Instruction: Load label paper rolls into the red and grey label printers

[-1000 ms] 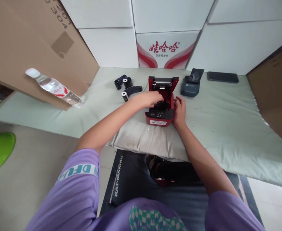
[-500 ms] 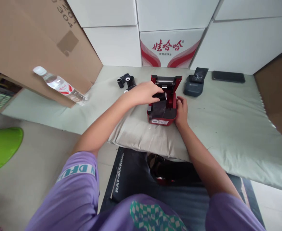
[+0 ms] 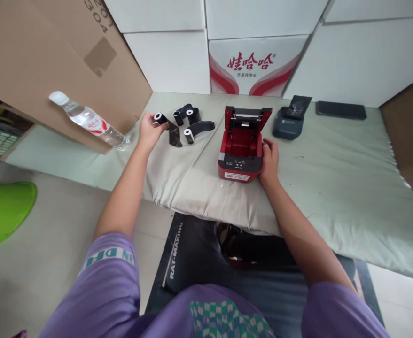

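Beside red printer [image 3: 242,149]: right hand [image 3: 270,159] gripping its side; left hand [image 3: 149,129] outstretched, pinching black roll [image 3: 161,119].

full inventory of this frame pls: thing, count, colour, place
red printer: 1, red, lid open, bay bare, centre of pad
held ribbon roll: 1, black, loose tail hanging, in left hand, left of printer
ribbon rolls: about 3, black, lying on pad between held roll and printer
dark printer: 1, dark grey, right of red printer, by the wall
phone: 1, black, flat, far right by the wall
water bottle: 1, clear, red label, against cardboard
cardboard box: 1, brown, left
printed carton: 1, white and red, among white boxes at back
pad: 1, pale green, under it all
green object: 1, floor, left edge
left hand: holds roll
right hand: on red printer's right side
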Demonstrator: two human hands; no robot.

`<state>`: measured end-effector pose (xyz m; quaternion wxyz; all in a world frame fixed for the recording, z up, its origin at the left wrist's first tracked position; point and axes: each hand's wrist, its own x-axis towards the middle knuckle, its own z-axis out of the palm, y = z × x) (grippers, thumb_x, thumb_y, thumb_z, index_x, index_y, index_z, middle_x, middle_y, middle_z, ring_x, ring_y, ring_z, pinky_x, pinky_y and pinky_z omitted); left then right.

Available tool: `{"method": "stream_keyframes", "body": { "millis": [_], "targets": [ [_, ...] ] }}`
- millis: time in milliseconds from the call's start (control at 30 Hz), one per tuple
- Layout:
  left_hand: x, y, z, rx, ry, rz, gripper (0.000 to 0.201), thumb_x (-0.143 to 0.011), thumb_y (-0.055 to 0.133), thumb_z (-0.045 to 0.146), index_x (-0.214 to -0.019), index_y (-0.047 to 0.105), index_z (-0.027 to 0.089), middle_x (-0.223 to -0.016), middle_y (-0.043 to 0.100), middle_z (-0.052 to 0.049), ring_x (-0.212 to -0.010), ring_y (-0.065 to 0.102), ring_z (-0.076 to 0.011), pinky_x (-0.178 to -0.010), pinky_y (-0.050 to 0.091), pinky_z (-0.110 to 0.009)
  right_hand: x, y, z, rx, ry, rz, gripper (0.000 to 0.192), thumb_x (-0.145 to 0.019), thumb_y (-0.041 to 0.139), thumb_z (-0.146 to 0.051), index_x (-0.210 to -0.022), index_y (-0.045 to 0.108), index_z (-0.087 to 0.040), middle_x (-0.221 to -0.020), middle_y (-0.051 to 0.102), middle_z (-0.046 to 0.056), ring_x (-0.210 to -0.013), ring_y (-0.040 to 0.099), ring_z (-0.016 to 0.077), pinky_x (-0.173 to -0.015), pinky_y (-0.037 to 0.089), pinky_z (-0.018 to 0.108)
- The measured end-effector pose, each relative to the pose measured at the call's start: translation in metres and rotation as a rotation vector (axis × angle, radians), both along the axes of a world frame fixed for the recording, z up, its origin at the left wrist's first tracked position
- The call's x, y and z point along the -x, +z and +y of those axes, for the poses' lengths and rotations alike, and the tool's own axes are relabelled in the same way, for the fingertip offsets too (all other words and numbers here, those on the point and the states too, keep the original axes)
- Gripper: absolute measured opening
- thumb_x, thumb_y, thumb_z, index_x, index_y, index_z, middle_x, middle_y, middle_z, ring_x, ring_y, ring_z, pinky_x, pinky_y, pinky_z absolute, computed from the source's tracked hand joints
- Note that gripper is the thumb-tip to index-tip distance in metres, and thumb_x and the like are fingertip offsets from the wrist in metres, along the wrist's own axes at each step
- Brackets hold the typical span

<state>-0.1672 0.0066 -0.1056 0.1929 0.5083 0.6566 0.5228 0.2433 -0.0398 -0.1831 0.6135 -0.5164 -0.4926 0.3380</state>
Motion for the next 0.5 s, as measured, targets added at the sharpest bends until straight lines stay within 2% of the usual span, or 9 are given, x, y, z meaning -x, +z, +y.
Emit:
{"method": "stream_keyframes", "body": {
  "millis": [133,233,333,500],
  "targets": [
    [0.009,-0.02,0.01,0.132,0.054,0.17,0.04,-0.088,0.076,0.052,-0.097,0.055,0.019,-0.088,0.066,0.007,-0.095,0.062,-0.0075,-0.086,0.047,-0.024,0.0,0.001,-0.001,0.011,0.006,-0.006,0.056,-0.092,0.056,-0.075,-0.118,0.061,-0.026,-0.116,0.071,0.009,-0.113,0.067,0.0279,-0.107,0.055,0.052],
    [0.013,-0.026,0.012,0.157,0.102,0.335,0.03,-0.088,0.077,0.041,-0.096,0.059,0.019,-0.091,0.068,0.006,-0.088,0.061,-0.0085,-0.083,0.045,-0.025,0.0,0.002,-0.001,0.023,0.003,-0.017,0.056,-0.092,0.055,-0.075,-0.118,0.061,-0.026,-0.116,0.071,0.009,-0.112,0.067,0.028,-0.107,0.054,0.052],
    [0.01,-0.03,0.011,0.216,0.13,0.473,0.034,-0.082,0.086,0.033,-0.101,0.061,0.02,-0.091,0.068,0.007,-0.085,0.058,-0.0098,-0.08,0.043,-0.026,0.0,0.002,-0.002,0.021,0.001,-0.034,0.056,-0.093,0.055,-0.075,-0.119,0.062,-0.025,-0.118,0.071,0.009,-0.115,0.066,0.0274,-0.109,0.053,0.05],
    [0.003,-0.026,0.007,0.37,0.132,0.588,0.041,-0.087,0.085,0.044,-0.111,0.064,0.018,-0.096,0.07,0.005,-0.095,0.062,-0.012,-0.083,0.041,-0.025,-0.001,0.003,-0.002,0.012,-0.002,-0.044,0.055,-0.093,0.055,-0.074,-0.118,0.062,-0.025,-0.118,0.071,0.01,-0.117,0.065,0.0273,-0.11,0.053,0.049]
  ]
}}
